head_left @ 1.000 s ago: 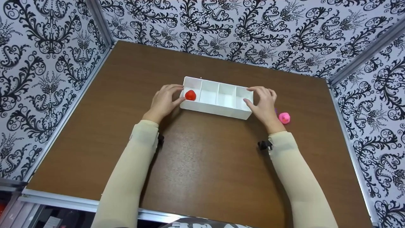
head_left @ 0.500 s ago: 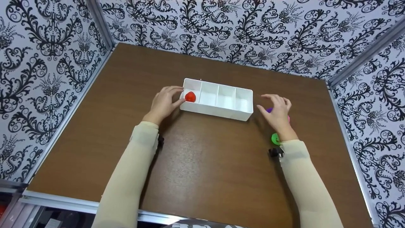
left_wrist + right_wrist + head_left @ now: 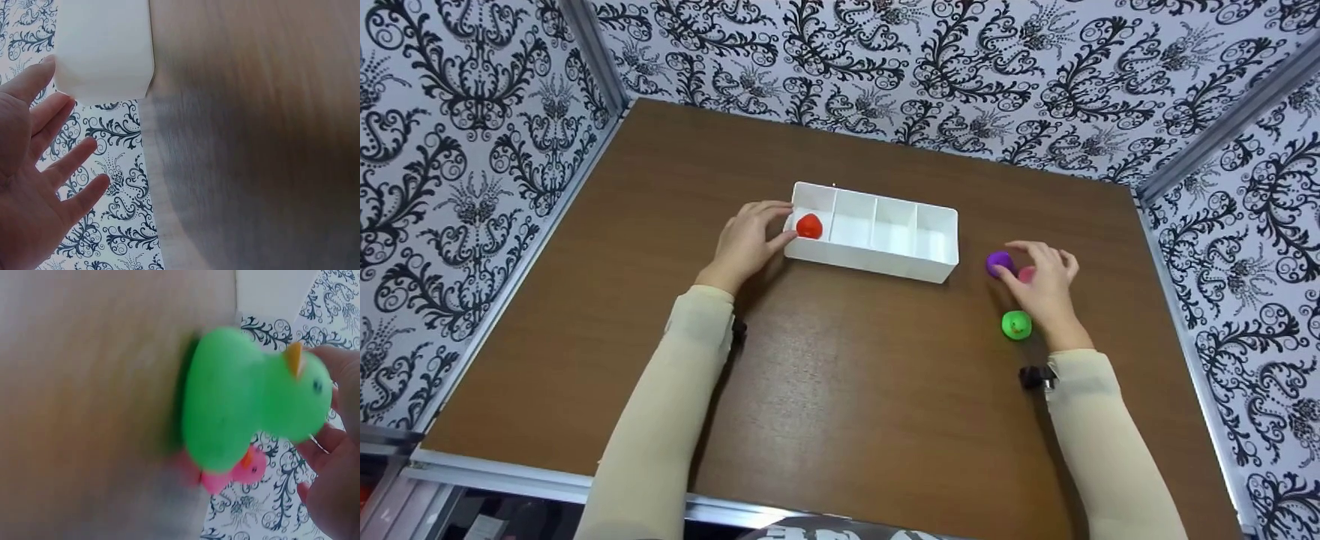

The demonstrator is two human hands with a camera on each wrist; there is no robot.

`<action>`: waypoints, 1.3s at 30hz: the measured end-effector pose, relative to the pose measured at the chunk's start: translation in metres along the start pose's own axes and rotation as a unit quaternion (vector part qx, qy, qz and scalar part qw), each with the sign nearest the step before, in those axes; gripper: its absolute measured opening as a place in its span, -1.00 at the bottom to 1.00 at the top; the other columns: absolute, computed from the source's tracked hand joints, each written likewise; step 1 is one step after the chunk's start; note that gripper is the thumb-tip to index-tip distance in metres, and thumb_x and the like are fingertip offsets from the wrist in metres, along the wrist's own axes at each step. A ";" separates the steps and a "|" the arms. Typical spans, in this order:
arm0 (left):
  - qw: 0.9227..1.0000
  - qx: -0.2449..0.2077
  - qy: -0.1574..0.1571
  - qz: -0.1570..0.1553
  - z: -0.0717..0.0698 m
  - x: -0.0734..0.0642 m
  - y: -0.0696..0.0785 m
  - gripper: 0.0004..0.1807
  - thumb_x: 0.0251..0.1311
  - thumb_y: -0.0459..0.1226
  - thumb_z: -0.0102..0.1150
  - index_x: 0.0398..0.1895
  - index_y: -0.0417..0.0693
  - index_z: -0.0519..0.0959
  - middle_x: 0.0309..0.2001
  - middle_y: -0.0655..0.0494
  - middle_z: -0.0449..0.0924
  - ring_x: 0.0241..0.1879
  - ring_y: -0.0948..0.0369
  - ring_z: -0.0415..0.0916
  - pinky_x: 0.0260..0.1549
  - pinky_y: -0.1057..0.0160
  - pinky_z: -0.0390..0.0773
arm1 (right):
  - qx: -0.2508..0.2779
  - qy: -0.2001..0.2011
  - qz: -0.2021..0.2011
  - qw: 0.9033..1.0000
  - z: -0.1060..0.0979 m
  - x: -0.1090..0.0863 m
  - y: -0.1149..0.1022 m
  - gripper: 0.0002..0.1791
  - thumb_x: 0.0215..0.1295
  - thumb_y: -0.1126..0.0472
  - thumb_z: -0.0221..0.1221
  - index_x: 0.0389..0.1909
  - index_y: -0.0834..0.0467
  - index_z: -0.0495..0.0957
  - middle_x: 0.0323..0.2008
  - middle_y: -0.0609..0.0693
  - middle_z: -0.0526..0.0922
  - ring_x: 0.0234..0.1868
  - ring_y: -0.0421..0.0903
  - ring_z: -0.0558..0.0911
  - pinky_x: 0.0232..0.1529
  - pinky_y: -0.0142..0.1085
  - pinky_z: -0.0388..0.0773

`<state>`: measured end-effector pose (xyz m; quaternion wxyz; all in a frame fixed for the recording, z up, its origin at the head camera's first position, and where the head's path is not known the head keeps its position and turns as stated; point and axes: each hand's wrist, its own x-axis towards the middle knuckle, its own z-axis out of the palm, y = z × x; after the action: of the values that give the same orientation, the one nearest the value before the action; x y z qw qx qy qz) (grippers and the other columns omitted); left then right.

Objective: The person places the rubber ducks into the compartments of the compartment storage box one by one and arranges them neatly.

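Fingers of left hand (image 3: 745,244) hold box (image 3: 870,261) by left end | red toy (image 3: 809,226) inside, leftmost | right hand (image 3: 1048,289), fingers apart at purple toy (image 3: 998,262), pink duck (image 3: 1026,274) | green duck (image 3: 1016,325) nearer

the sleeved left arm (image 3: 667,405) and sleeved right arm (image 3: 1110,442) both stretch forward, well apart. the left hand (image 3: 742,245) angles inward, thumb and index finger parted, the other fingers spread in its wrist view. the right hand (image 3: 1048,291) sits farther out to the side, thumb separated from gently bent fingers; some fingertips are hidden, so their exact curl is hard to judge.
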<state>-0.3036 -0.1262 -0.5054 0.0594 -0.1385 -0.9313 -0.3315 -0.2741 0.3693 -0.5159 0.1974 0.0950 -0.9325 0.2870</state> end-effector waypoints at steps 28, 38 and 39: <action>1.000 -0.014 -0.006 -0.011 0.001 -0.001 0.002 -0.47 0.37 -0.06 0.32 0.35 0.01 0.57 0.41 0.13 0.50 0.47 0.04 0.29 0.44 -0.14 0.29 | 0.001 -0.078 0.090 0.993 -0.062 -0.043 0.021 -0.44 0.13 -0.09 0.52 0.02 0.17 0.68 -0.12 0.24 0.76 -0.05 0.14 0.61 0.29 0.18 -0.07; 0.999 -0.022 -0.012 -0.023 -0.001 -0.002 0.000 -0.45 0.37 -0.04 0.31 0.37 0.04 0.56 0.43 0.14 0.48 0.49 0.05 0.25 0.48 -0.16 0.23 | -0.012 -0.123 0.104 0.987 -0.057 -0.058 0.011 -0.33 0.05 -0.20 0.54 0.04 0.17 0.66 -0.15 0.22 0.79 -0.09 0.18 0.71 0.18 0.19 -0.07; 0.999 -0.021 -0.011 -0.024 -0.002 -0.002 -0.001 -0.45 0.36 -0.04 0.31 0.37 0.04 0.56 0.42 0.14 0.48 0.49 0.05 0.26 0.48 -0.16 0.23 | -0.012 -0.128 0.106 0.986 -0.056 -0.059 0.010 -0.32 0.05 -0.21 0.53 0.04 0.17 0.65 -0.15 0.22 0.79 -0.09 0.18 0.72 0.19 0.19 -0.07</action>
<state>-0.3020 -0.1282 -0.5049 0.0386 -0.1212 -0.9276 -0.3512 -0.2061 0.4134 -0.5032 0.0464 0.0288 -0.9582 0.2807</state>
